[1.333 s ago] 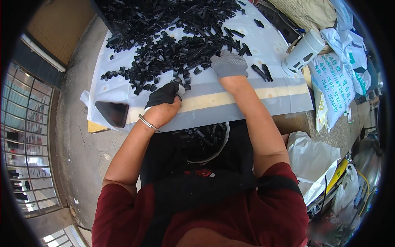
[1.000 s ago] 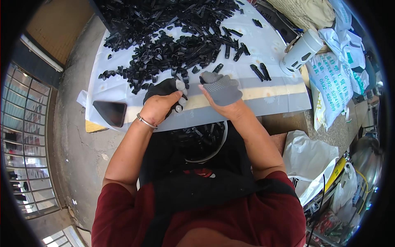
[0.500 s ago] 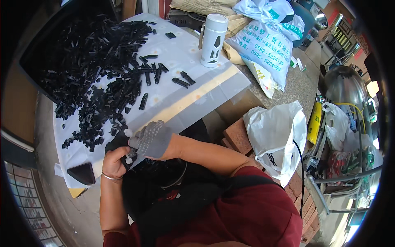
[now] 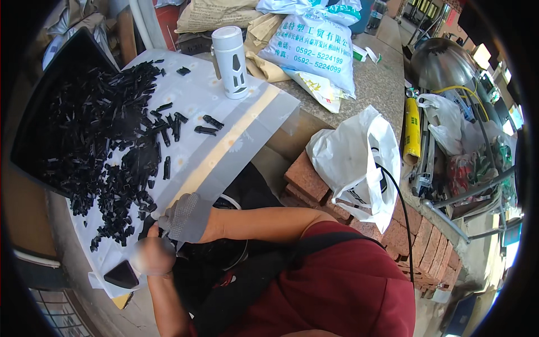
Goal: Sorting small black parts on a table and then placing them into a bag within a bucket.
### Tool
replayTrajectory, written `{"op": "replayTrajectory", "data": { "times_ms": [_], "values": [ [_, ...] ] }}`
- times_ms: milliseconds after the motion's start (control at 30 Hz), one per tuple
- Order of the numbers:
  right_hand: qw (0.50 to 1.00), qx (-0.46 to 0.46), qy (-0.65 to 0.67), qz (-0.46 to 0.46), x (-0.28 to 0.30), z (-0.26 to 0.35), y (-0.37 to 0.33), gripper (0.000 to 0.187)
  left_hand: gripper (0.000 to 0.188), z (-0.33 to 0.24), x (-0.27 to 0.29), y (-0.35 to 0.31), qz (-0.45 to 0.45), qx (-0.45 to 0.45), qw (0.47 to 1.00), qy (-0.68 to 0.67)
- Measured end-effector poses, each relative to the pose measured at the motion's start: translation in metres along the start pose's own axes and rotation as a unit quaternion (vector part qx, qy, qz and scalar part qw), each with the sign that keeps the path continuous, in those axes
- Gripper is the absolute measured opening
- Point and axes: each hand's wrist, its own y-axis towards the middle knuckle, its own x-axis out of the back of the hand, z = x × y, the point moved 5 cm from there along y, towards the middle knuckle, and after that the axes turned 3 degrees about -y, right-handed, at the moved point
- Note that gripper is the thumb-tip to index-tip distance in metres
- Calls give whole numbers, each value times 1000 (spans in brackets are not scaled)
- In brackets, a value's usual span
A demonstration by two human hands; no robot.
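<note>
My right hand (image 4: 187, 218), in a grey dotted glove, is closed with its fingers curled, its pale fingertips against my left hand. My left hand (image 4: 154, 256) is blurred; it looks closed, with a dark thing (image 4: 147, 227) showing at its upper edge. What the two hands grip between them is hidden. They meet over the near edge of the covered table (image 4: 196, 151). Just beyond them spreads a large heap of small black plastic clips (image 4: 120, 163), spilling from a black bin (image 4: 42, 135). A few loose clips (image 4: 167, 167) lie to the right of the heap.
A dark phone (image 4: 121, 275) lies at the table's near left corner. Toward the back stands a white bottle (image 4: 230, 64), with a printed white sack (image 4: 311, 50) beyond it. A white plastic bag (image 4: 359, 163) rests on red bricks (image 4: 307, 175) to the right.
The view has shifted, so the table and heap sit further left. My hands remain together near the table's edge and appear lower and further left in the picture.
</note>
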Motion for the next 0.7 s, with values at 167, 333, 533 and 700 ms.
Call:
{"op": "replayTrajectory", "data": {
  "times_ms": [167, 333, 533, 700],
  "values": [
    [999, 4, 25, -37, 1, -4, -3, 23, 25, 2, -10, -4, 2, -101, 990, 99],
    [999, -23, 42, -10, 6, -7, -9, 20, 25, 7, -4, -5, -24, -100, 990, 96],
    [997, -42, 51, 27, 4, -7, -13, 25, 24, 8, -16, -14, -65, -96, 989, 93],
    [998, -38, 10, 41, 14, -4, -11, 24, 22, 7, -25, -22, -30, -96, 987, 126]
  ]
}}
